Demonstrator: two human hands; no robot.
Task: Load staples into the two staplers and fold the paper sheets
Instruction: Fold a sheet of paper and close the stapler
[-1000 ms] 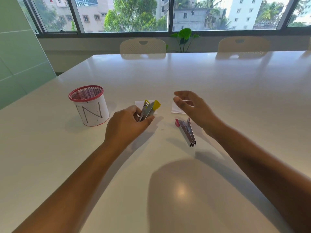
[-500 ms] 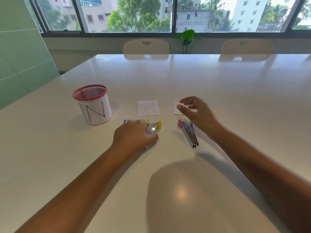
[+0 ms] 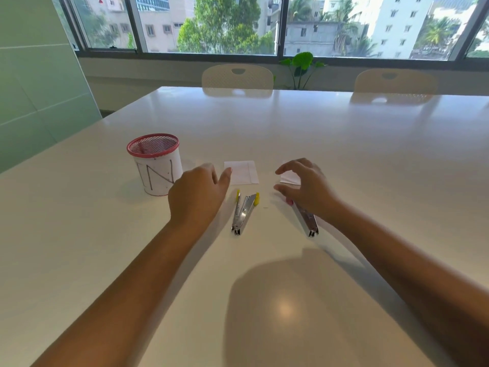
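A yellow-tipped metal stapler (image 3: 244, 210) lies on the white table (image 3: 344, 154), its two arms spread apart. My left hand (image 3: 198, 194) hovers just left of it, empty, with the thumb near a folded white paper sheet (image 3: 242, 172). A red-tipped stapler (image 3: 307, 221) lies to the right, its front end hidden under my right hand (image 3: 304, 188). That hand is open with curled fingers, above a second white paper (image 3: 289, 178), which is partly covered.
A red mesh cup (image 3: 156, 165) wrapped in white paper marked "N" stands left of my left hand. Two chairs (image 3: 237, 79) and a potted plant (image 3: 301, 67) are beyond the table's far edge, under the windows.
My left hand set the yellow stapler down on the table, let go and moved left and away. My right hand stayed over the right paper and red stapler.
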